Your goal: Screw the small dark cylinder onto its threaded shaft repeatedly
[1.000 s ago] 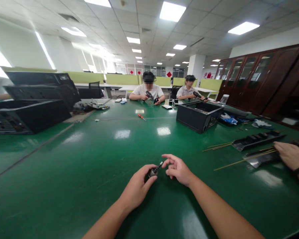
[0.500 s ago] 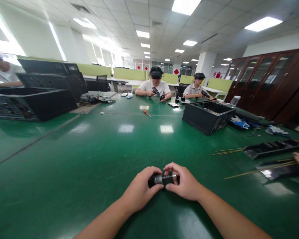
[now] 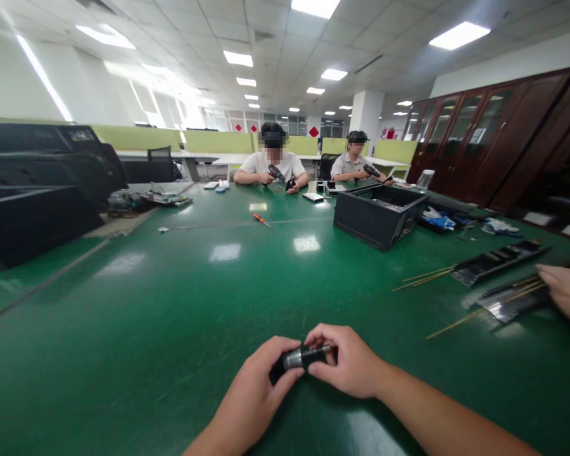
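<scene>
Right hand had moved in, grasping the tool near its tip; left hand gripped its body, apparently bracing it.

black-and-silver tool: angled up a second ago, now nearly level | right hand: fingers, then loosely spread near the tip, now curl around the tool's front end | person at left edge: now out of view
</scene>
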Demonstrator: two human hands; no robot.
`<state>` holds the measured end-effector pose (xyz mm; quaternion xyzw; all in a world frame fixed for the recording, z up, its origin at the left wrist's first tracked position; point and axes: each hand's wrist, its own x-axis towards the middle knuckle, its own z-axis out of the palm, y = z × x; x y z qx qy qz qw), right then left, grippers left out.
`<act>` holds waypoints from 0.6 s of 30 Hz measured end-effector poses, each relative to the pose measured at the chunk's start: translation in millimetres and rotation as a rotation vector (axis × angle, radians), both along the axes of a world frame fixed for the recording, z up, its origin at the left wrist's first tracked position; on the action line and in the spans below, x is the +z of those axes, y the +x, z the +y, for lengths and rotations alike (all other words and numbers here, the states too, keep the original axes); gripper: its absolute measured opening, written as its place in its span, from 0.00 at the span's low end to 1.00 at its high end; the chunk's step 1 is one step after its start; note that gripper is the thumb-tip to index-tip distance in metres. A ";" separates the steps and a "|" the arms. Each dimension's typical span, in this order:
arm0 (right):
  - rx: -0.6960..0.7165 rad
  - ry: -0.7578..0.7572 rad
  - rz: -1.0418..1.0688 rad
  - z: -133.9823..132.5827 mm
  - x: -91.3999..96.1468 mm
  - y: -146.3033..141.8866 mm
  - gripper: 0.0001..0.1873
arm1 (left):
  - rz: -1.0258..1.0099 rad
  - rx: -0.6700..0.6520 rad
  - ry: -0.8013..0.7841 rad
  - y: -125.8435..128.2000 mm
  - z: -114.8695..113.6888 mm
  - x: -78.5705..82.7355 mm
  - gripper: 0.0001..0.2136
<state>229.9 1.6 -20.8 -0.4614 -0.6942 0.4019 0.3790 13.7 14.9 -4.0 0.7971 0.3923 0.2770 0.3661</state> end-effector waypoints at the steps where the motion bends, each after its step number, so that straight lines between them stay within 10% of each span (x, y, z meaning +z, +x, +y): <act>1: 0.003 0.016 -0.017 -0.4 1.3 -0.2 0.15 | 0.001 -0.009 0.002 0.1 0.3 0.1 0.10; 18: -0.040 0.114 -0.145 -1.4 7.0 -2.1 0.05 | 0.039 -0.011 0.058 -1.7 2.4 -7.2 0.11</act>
